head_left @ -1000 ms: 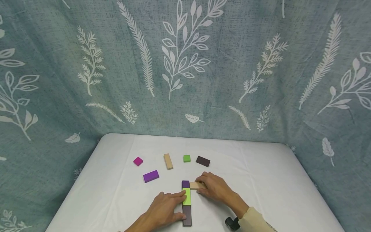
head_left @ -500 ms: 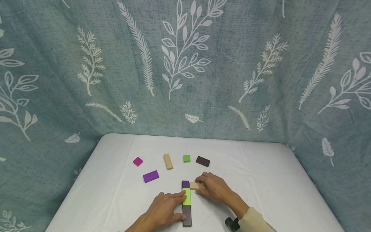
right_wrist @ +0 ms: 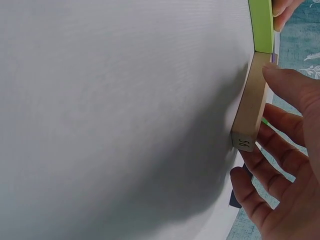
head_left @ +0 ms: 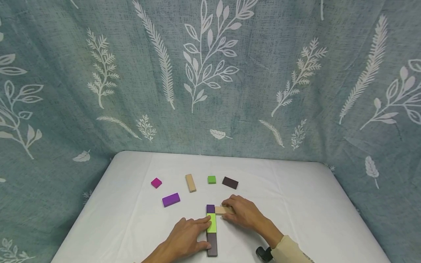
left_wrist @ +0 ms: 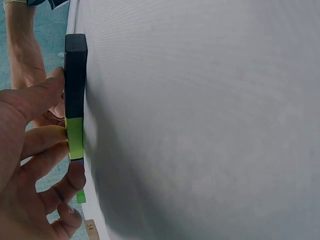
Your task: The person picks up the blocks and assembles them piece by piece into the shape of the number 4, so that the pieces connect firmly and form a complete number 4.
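Note:
A dark purple block (head_left: 210,209), a lime green block (head_left: 213,224) and a dark grey block (head_left: 213,243) lie end to end in one straight column on the white table. My left hand (head_left: 186,233) rests its fingertips on the lime block and its thumb on the grey one. To the right of the purple block, a plain wooden block (head_left: 219,210) juts out sideways, its inner end right at the column. My right hand (head_left: 243,212) pinches this wooden block between thumb and fingers. Number marks show on its end face in the right wrist view.
Farther back on the table (head_left: 296,190) lie a magenta block (head_left: 156,183), a purple block (head_left: 171,199), another plain wooden block (head_left: 190,183), a green block (head_left: 212,179) and a dark brown block (head_left: 230,183). A black object (head_left: 264,253) sits by the right sleeve. Patterned cloth hangs behind.

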Demonstrator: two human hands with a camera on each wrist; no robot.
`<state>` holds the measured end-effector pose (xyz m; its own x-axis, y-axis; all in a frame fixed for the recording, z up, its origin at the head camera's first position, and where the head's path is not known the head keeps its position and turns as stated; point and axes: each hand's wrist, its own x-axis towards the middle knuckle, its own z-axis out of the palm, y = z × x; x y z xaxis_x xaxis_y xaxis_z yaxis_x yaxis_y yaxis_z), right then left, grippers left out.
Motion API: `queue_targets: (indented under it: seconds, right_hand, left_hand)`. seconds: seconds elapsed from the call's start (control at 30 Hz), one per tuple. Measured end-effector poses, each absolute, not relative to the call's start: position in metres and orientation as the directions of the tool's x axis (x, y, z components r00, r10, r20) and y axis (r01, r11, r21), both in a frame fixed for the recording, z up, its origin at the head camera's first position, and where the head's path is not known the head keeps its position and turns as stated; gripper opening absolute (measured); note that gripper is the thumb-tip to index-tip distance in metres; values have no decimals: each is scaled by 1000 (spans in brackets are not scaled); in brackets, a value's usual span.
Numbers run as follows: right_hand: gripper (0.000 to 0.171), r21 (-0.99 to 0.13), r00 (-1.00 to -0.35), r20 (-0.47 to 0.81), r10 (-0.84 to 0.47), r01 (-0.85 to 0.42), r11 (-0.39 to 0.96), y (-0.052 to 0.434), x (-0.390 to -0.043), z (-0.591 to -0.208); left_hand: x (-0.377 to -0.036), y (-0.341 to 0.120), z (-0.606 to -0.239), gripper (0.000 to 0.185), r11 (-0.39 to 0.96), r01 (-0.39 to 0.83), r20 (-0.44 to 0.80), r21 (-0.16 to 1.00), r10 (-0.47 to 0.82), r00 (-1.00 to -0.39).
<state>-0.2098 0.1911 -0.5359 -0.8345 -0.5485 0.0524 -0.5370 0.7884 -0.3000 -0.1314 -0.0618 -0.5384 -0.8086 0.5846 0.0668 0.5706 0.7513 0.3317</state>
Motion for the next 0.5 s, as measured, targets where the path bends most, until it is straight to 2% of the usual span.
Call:
queue_targets:
  seconds: [0.5]
  right_hand:
    - [39, -302, -836, 57, -545, -535, 789, 196, -209, -535]
  left_hand:
    - [-132, -61, -539, 66, 755, 553, 26, 353, 583, -812]
